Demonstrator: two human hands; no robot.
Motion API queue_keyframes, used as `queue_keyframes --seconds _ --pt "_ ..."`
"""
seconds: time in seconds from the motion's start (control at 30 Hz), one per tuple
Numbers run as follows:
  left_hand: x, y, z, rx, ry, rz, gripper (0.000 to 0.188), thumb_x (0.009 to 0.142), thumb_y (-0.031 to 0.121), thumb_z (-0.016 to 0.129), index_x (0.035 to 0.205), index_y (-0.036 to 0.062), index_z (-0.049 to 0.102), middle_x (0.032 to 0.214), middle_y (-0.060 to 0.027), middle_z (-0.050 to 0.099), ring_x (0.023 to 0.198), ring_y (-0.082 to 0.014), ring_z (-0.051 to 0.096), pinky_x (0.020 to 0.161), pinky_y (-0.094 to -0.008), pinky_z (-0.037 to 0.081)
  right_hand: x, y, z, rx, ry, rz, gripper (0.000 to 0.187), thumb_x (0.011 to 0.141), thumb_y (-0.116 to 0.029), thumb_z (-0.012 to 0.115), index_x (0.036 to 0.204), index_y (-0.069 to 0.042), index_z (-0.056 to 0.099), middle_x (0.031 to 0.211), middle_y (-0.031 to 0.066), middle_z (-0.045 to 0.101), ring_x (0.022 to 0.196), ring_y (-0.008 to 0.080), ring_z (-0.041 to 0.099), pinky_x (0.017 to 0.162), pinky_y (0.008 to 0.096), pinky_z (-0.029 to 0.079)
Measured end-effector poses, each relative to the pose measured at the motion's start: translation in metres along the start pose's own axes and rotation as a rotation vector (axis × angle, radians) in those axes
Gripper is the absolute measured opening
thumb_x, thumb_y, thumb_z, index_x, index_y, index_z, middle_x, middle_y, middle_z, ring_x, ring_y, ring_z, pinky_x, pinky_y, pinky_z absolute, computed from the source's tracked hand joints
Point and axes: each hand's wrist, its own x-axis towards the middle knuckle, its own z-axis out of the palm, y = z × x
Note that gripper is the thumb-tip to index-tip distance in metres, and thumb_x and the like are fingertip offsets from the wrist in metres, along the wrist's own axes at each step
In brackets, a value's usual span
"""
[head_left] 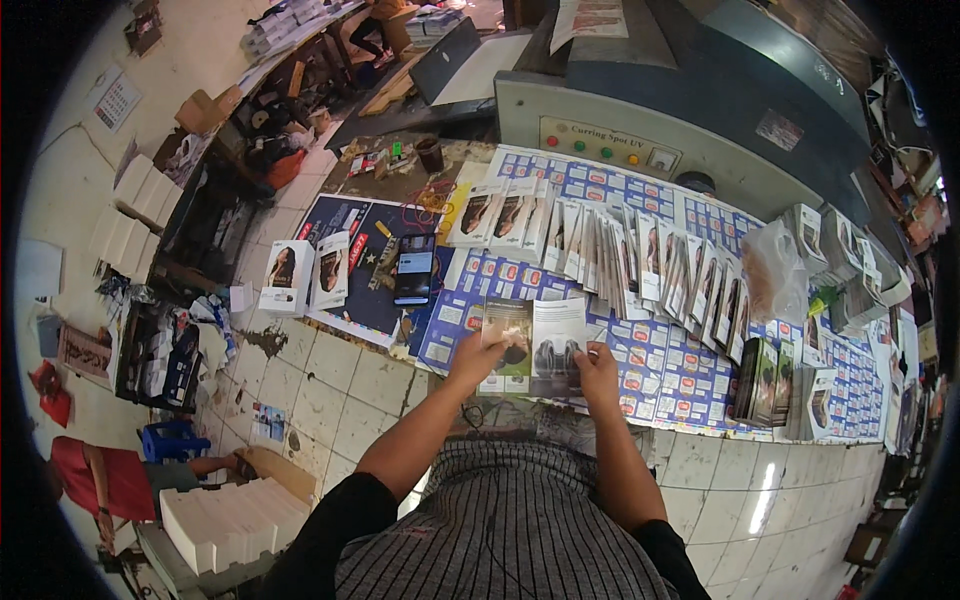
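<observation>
Both my hands hold an opened folded leaflet (557,322) above the near edge of the worktable. My left hand (474,360) is closed on its left panel, which is green and brown. The right panel, white with a dark picture, has my right hand (598,375) closed at its side. Beyond it, a long fanned row of white leaflets (648,262) with dark pictures runs to the right. Several more leaflet piles (510,212) lie at the row's left end. Green-covered leaflets (764,382) stand at the right beside a white stack (817,403).
Blue printed sheets (645,385) cover the table. Left of my hands lie a phone (414,270) and two leaflet stacks (287,272). A clear plastic bag (775,272) sits at the right. A large grey machine (720,140) stands behind. Another person (85,480) is at lower left.
</observation>
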Motion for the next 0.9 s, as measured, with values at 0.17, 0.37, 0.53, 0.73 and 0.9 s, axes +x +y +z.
queue_keyframes --seconds 0.17,0.37,0.53,0.73,0.9 --pt "0.010 -0.011 0.021 0.858 0.230 0.152 0.047 0.089 0.020 0.069 0.132 0.0043 0.058 0.120 -0.0173 0.064 0.108 -0.0307 0.063 0.089 -0.0416 0.049 0.005 0.005 0.001 -0.495 0.132 -0.178 0.025 0.090 -0.008 0.066 0.110 0.004 0.058 0.099 0.0219 0.071 0.090 0.0275 0.071 0.076 0.0355 0.053" --pt "0.028 -0.034 0.016 1.320 0.144 0.737 0.061 0.091 0.021 0.063 0.149 0.0209 0.042 0.151 -0.0061 0.043 0.141 -0.0257 0.035 0.113 -0.0530 0.025 -0.006 -0.013 0.001 -0.367 0.092 -0.317 0.032 0.089 -0.005 0.065 0.120 0.000 0.059 0.106 0.0189 0.071 0.097 0.0281 0.071 0.079 0.0346 0.055" --pt "0.023 -0.033 0.023 1.274 -0.055 0.793 0.055 0.100 0.042 0.051 0.150 0.0231 0.042 0.153 -0.0051 0.040 0.144 -0.0268 0.030 0.117 -0.0540 0.020 0.003 -0.001 -0.011 -0.116 -0.039 -0.199 0.044 0.090 -0.005 0.065 0.132 -0.002 0.053 0.115 0.0140 0.066 0.095 0.0224 0.067 0.078 0.0355 0.054" --pt "0.020 -0.025 0.020 1.295 -0.113 0.743 0.060 0.100 0.054 0.046 0.151 0.0239 0.039 0.157 -0.0055 0.033 0.146 -0.0296 0.026 0.120 -0.0520 0.015 0.001 -0.023 -0.006 0.294 -0.122 0.196 0.054 0.100 -0.035 0.056 0.143 -0.004 0.044 0.113 0.0097 0.062 0.086 0.0173 0.061 0.074 0.0332 0.052" --pt "0.019 -0.025 0.023 1.301 -0.075 0.755 0.062 0.098 0.056 0.048 0.150 0.0232 0.041 0.155 -0.0070 0.036 0.145 -0.0293 0.027 0.119 -0.0537 0.015 0.009 -0.011 -0.007 0.292 -0.283 0.269 0.066 0.101 -0.056 0.044 0.140 -0.003 0.053 0.117 0.0099 0.063 0.088 0.0151 0.060 0.077 0.0321 0.050"
